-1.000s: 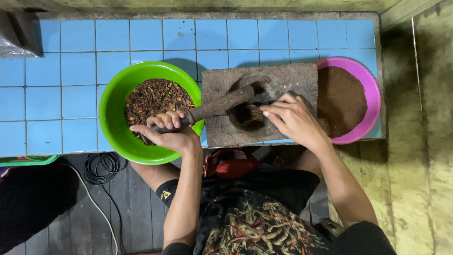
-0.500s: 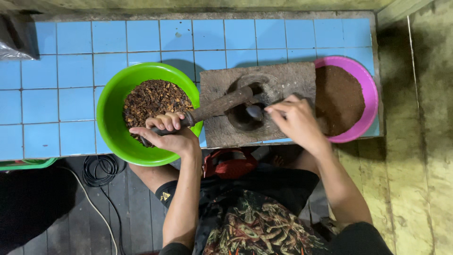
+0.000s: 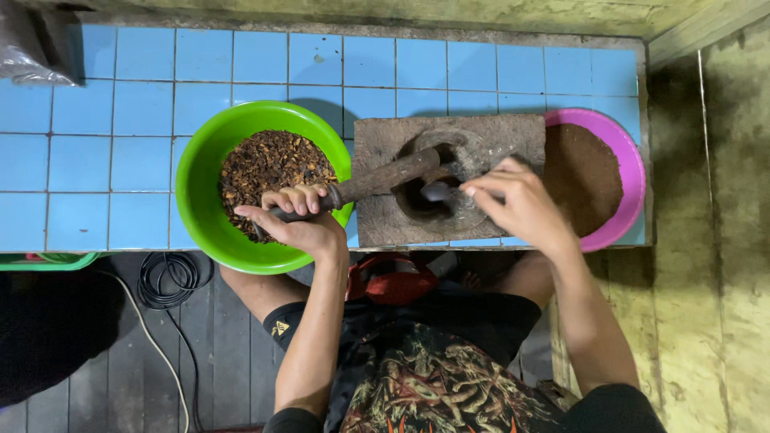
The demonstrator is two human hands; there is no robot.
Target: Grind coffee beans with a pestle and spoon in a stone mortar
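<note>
The left hand (image 3: pixel 301 224) grips a wooden pestle (image 3: pixel 385 178) that slants into the stone mortar (image 3: pixel 449 180) on the blue-tiled worktop (image 3: pixel 120 120). The right hand (image 3: pixel 517 200) dips a spoon (image 3: pixel 435 191) into the hollow. A green bowl (image 3: pixel 196 184) of coarse brown bits sits at nine o'clock, a pink bowl (image 3: pixel 630 172) of brown powder at three o'clock.

- I note the stone mortar block (image 3: pixel 385 220): rough, matt grey.
- Pestle (image 3: pixel 385 178): worn wood, dull.
- Green bowl (image 3: pixel 200 180) and pink bowl (image 3: pixel 634 172): smooth glossy plastic.
- Blue tiles (image 3: pixel 80 160): glazed, slight sheen.
- Spoon (image 3: pixel 437 191): looks metal.

Crinkled clear plastic bag (image 3: pixel 36 48) at the counter's top-left corner
</note>
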